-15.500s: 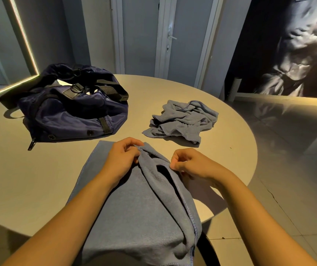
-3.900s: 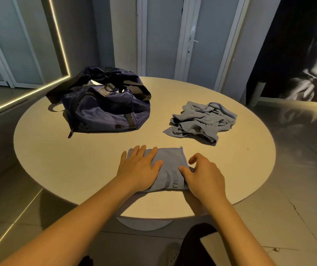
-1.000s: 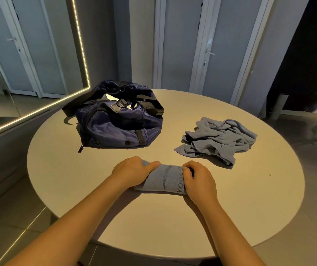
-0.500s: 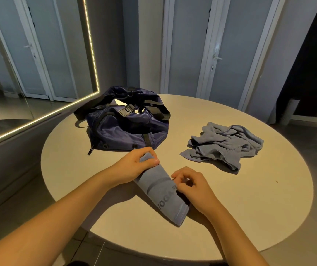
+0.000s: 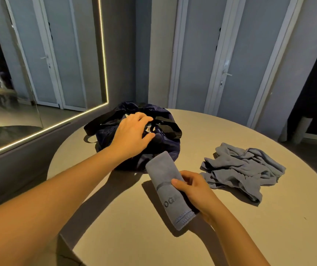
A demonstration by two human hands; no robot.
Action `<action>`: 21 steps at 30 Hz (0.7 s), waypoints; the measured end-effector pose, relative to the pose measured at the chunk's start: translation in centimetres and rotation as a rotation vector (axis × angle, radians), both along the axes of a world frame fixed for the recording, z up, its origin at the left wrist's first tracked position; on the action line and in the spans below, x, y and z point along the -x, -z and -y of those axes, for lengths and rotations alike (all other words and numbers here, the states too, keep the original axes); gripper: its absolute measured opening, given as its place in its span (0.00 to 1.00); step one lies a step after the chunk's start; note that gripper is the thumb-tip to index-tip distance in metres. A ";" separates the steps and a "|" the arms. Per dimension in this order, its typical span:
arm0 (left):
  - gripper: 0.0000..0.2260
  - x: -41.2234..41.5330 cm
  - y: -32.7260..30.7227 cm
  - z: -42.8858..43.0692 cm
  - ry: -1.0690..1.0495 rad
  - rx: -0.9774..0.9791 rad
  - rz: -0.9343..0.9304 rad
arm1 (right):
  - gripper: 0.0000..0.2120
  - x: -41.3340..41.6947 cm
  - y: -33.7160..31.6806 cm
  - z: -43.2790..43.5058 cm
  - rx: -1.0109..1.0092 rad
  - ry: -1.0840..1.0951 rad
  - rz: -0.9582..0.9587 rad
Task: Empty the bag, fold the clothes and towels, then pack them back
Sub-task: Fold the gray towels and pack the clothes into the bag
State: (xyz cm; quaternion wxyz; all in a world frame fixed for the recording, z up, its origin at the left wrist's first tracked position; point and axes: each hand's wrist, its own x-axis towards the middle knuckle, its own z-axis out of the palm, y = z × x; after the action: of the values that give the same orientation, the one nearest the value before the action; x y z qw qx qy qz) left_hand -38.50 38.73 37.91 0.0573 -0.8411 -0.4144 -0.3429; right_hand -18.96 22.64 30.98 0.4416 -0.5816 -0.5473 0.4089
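Your left hand [image 5: 132,131] is leaving the towel [image 5: 164,179] for the bag [image 5: 161,146], fingers loose. Your right hand [image 5: 192,189] is gripping the towel, pointing lengthwise at the bag.

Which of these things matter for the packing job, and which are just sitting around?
Part of the job:
- navy bag, with the left hand resting on it
- folded towel, gripped by the right hand
- crumpled grey cloth, not yet folded

Just around:
- round table
- lit mirror
- doors
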 end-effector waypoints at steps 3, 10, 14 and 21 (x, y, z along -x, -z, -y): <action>0.34 0.6 0.3 -3.8 -0.081 0.118 -0.324 | 0.09 -0.4 0.3 -0.9 0.002 0.064 -0.021; 0.27 1.6 5.5 -2.6 -0.106 0.118 -0.373 | 0.19 -2.0 -0.3 -2.3 -0.044 0.234 -0.106; 0.35 2.9 7.3 0.5 -0.017 0.186 -0.304 | 0.17 -1.5 -2.4 -3.1 -0.099 0.272 -0.122; 0.33 5.4 7.8 6.5 0.114 0.255 -0.224 | 0.17 0.6 -7.2 -4.8 -0.214 0.293 -0.031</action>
State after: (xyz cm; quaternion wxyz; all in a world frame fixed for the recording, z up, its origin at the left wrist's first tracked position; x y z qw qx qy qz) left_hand -43.92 32.20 30.08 -0.0235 -0.8966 -0.3970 -0.1947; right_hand -19.55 27.49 38.14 0.5640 -0.5987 -0.4901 0.2885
